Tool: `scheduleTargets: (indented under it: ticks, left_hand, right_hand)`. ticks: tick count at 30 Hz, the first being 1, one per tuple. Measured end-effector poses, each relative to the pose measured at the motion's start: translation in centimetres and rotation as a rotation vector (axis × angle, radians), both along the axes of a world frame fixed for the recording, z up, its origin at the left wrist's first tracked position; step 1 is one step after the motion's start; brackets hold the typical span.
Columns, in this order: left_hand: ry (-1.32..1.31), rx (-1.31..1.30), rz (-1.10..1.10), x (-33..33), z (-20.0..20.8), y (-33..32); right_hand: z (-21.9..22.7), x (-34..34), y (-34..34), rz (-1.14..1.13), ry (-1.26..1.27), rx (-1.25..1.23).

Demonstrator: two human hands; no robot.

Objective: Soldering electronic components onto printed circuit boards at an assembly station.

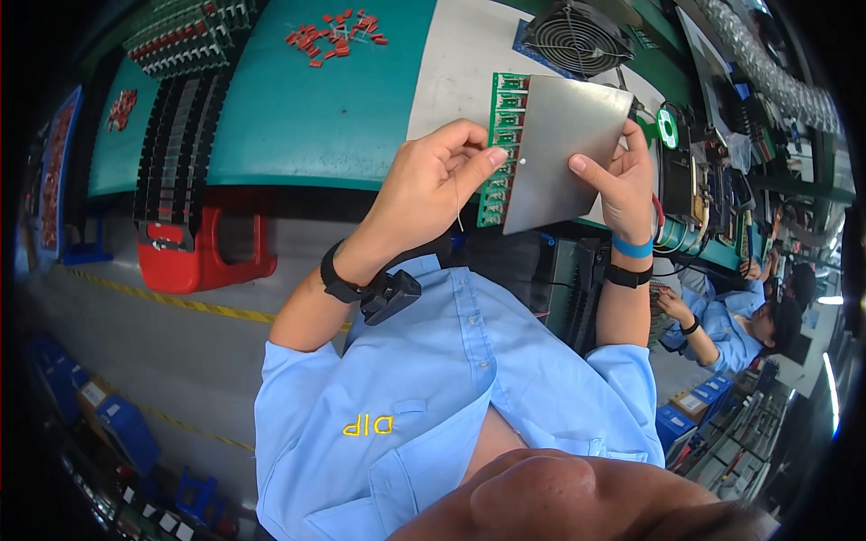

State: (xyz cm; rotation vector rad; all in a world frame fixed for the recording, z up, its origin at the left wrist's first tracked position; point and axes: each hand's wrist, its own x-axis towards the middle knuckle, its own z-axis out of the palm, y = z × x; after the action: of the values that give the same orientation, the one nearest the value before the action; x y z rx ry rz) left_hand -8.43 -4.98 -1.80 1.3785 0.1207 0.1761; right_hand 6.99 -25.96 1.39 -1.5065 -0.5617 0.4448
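Observation:
A green circuit board panel (502,135), lined with several repeated small boards, is held up in front of me. A flat grey metal plate (568,149) lies over most of it, leaving the panel's left strip bare. My right hand (624,185) is closed on the plate's right edge, thumb on its face and fingers partly hidden behind. At the panel's left edge, my left hand (442,176) is closed, with thumb and forefinger at the boards. A thin pale strand (460,212) hangs below that thumb; its upper end cannot be made out.
Red components (338,38) lie scattered on the green bench mat (316,117). A black fan (579,41) stands beyond the plate, with a green-edged spool (667,129) to its right. Left are a black rail conveyor (171,135) and a red stool (207,252). Another person (731,316) works at right.

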Motion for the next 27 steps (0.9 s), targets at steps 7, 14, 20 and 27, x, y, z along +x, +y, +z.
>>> scheduleTargets:
  ticks: [7,14,20,27]
  left_hand:
    - [-0.154,0.126,0.259,2.4,1.2,-0.7]
    - [0.146,0.135,-0.151,6.1,1.7,4.0]
    - [0.328,0.353,-0.355,8.3,1.4,5.1]
    - [0.047,0.915,-0.292,7.3,-0.3,5.1]
  right_hand:
    - [1.6,-1.5,-0.9,-0.165,-0.416,-0.044]
    - [-1.5,0.3,-2.7,-0.259,-1.123,-0.036]
    - [-3.2,0.6,-2.4,-0.119,-1.492,-0.020]
    - [-5.9,-3.3,-2.3,-0.179,-1.315,-0.153]
